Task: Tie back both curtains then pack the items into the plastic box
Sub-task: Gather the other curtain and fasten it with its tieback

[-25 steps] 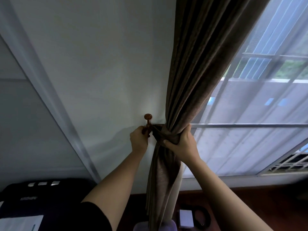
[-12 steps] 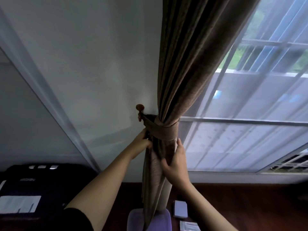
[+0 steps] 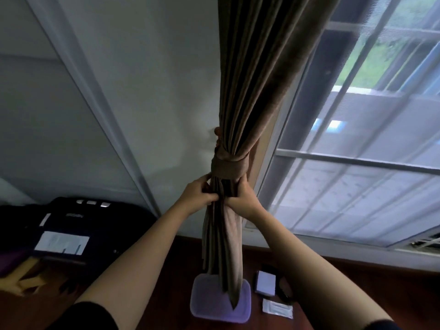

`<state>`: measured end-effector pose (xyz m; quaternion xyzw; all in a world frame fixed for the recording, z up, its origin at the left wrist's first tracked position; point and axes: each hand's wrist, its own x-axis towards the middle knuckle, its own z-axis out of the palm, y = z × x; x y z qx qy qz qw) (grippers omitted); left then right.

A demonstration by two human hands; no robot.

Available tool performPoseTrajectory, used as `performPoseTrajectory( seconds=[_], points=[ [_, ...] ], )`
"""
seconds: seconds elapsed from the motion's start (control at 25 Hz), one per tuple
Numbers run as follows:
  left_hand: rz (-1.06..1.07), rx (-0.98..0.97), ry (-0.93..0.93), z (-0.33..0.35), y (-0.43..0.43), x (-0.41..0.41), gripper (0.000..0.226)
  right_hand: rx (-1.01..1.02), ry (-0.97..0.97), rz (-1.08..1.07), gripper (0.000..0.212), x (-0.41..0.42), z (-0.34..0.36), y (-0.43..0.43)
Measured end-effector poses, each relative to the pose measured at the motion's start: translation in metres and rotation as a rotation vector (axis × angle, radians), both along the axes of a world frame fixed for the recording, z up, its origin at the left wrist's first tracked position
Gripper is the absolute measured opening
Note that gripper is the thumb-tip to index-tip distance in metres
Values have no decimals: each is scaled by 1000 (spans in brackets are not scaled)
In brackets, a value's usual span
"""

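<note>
The curtain (image 3: 240, 96) hangs with its long axis running 12 to 6 o'clock, cinched by the tieback (image 3: 227, 168). Both hands sit just under that band, the left hand (image 3: 198, 192) at its 7 o'clock and the right hand (image 3: 241, 198) at its 5 o'clock. They are about equally near it and close together across the folds. The left's fingers (image 3: 210, 198) are curled and pinch the outer pleats; the right's curl round the other side of the bundle. So the cloth lies between the two hands, with the band straight up at 12 o'clock. The hook (image 3: 217, 132) peeps out at the band's 11 o'clock, mostly hidden.

A second ago the left hand was at the hook and the right gripped the band itself. Half a second ago the left was by the band's wall end and the right lay lower on the folds. Now both grip just beneath it, so this tie looks done bar tidying.

On the floor (image 3: 142, 294), under the curtain's tail, lies a pad (image 3: 204, 303), with a white box (image 3: 265, 283) and a packet (image 3: 277, 308) at its 3 o'clock. No plastic box shows.
</note>
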<state>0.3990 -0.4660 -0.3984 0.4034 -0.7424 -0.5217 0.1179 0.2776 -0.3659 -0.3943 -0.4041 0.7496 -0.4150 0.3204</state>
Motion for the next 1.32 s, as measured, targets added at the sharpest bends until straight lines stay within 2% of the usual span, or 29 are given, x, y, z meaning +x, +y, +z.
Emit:
performPoseTrajectory(
  seconds=[0.04,0.08,0.24,0.4,0.52,0.6,0.68,0.8,0.92,1.0,1.16,1.24,1.32],
  points=[
    [2,-25,-50,4,-3,3,39,25,5,22,80,1,2,-7],
    [-11,-52,-105,8,-6,6,27,50,1,46,80,1,2,-12],
    [-74,-241,-195,14,-6,3,42,131,8,82,80,-8,4,-22],
    [-101,-281,-153,13,11,-13,37,177,197,51,59,-30,4,-12],
    [-63,-303,-78,5,19,-18,32,175,299,-101,46,-45,-9,5],
    [101,-332,-10,5,14,-18,27,141,297,-266,49,-48,-20,20],
    [184,-304,-37,6,2,-18,36,72,249,-281,52,-46,-27,31],
    [-38,-163,-181,5,-10,-25,60,-27,229,-159,49,-35,-31,35],
    [-149,-98,-130,4,-7,-37,62,-69,260,-191,45,-29,-30,31],
    [-128,-93,-68,3,-4,-39,51,-46,236,-154,50,-30,-27,29],
    [-172,-104,-2,-2,1,-28,34,-75,-76,61,89,-32,-14,33],
    [-219,-170,1,-4,-2,-24,32,-77,6,84,101,-35,-16,33],
    [-244,-246,-13,-3,-6,-26,32,-21,224,60,101,-37,-17,27]
  ],
)
